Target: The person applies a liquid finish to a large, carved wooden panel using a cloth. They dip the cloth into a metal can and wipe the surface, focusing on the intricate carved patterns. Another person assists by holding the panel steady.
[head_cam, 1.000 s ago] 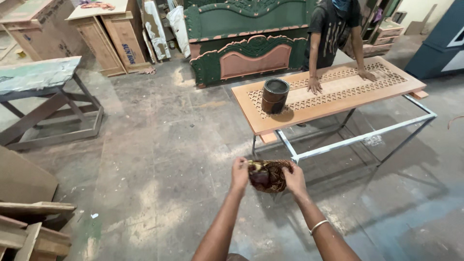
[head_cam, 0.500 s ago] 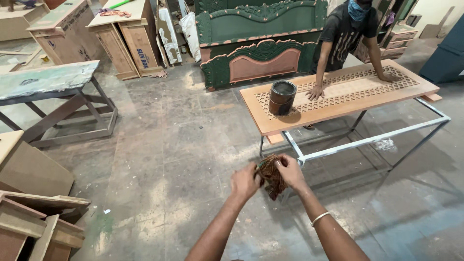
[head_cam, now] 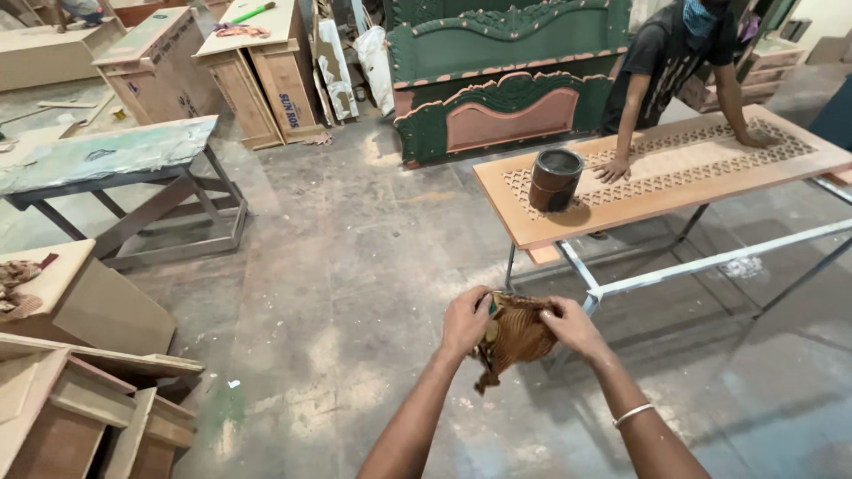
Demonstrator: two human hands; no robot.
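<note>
At far left, stacked wooden furniture parts (head_cam: pixel 80 399) rest on the concrete floor (head_cam: pixel 337 257), with a paint-stained table (head_cam: pixel 106 155) on a dark metal frame behind them. Light wooden cabinets (head_cam: pixel 257 80) stand further back. At centre foreground, my left hand (head_cam: pixel 465 321) grasps the left edge of a brown stained rag (head_cam: pixel 515 337), fingers curled tight on the cloth. The rag hangs bunched between both hands, above the floor and just in front of the near corner of the metal table frame (head_cam: pixel 621 284). My right hand (head_cam: pixel 575 326), a bracelet at its wrist, pinches the upper right edge of the rag. Beyond, a green carved bed headboard (head_cam: pixel 506 89) leans upright. A long carved lattice wooden panel (head_cam: pixel 674 168) lies across the frame, with a dark round tin (head_cam: pixel 556 179) standing on its left part. At right, another person (head_cam: pixel 674 62) leans over the panel, both palms pressed flat on it.
</note>
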